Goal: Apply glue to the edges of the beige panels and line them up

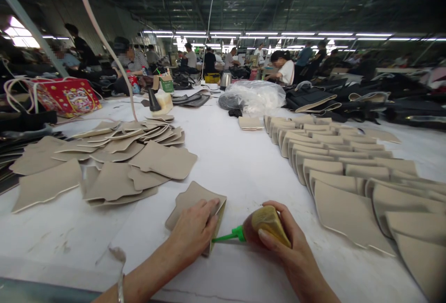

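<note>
The right hand [296, 249] is closed around a bottle [270, 224] with brownish content; its green nozzle [226, 236] is at the beige piece [188, 200], which the left hand [195, 223] presses against the desk [223, 154]. Beyond both hands lies a clear bag [266, 98].

The bare left forearm [149, 268] enters from the lower left and slopes up toward the middle; the ungloved left hand [194, 224] lies palm down, its fingers reaching forward and to the right. The bare right forearm [311, 273] rises from the lower right, the ungloved right hand [291, 240] curled in a grip (thumb on the near side, fingers beyond).
</note>
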`<state>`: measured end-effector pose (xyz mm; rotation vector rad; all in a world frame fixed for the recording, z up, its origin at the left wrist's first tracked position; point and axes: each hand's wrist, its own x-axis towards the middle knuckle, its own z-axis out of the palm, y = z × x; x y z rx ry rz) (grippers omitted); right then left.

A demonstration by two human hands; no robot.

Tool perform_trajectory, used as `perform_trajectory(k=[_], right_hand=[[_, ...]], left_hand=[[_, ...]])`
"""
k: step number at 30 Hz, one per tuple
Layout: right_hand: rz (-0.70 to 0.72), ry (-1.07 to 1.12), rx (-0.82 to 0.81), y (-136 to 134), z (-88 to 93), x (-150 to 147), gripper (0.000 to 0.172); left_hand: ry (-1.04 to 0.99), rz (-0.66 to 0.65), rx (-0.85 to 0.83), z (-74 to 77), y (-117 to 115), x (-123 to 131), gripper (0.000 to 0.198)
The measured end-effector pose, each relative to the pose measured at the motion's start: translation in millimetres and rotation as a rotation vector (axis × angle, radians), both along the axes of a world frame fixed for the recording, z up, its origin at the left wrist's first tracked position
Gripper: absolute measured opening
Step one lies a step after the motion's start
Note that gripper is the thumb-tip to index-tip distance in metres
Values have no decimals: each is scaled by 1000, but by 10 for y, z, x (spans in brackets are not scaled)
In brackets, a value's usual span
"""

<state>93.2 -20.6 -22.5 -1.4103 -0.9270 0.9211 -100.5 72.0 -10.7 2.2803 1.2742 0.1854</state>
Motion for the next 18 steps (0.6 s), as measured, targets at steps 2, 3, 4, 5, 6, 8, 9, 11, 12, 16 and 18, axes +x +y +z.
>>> perform_trajectory(k=[2,3,4,5,6,8,9,11,12,16,18], right_hand=[[-33,-29,33,116,-13,80,50],[-48,-35,52,181,-17,126,50],[-62,-43,73,245,-19,172,49],[-76,-54,96,302,-20,215,49],[-88,-66,120,348,-21,252,48],[-92,-85,151,400,-29,300,46],[-87,-91,155,404,-35,308,46],[-68,-74,139,384,-51,298,47],[-51,-38,121,366,-57,285,46],[60,368,30,327,-71,273,33],[46,618,-29,340,-89,332,29]], left_hand=[[-4,-5,-12,0,8,10,43],[-9,-10,-16,-2,12,13,43],[-13,-13,-19,-7,15,15,43],[-18,-15,-21,-13,18,15,44],[-23,-15,-22,-19,22,14,44],[-36,-13,-25,-30,31,9,44],[-44,-11,-30,-32,35,8,43],[-55,-5,-41,-28,40,13,42],[-57,0,-48,-20,41,19,42],[-62,31,-85,35,48,29,39],[-84,76,-60,58,78,-22,37]])
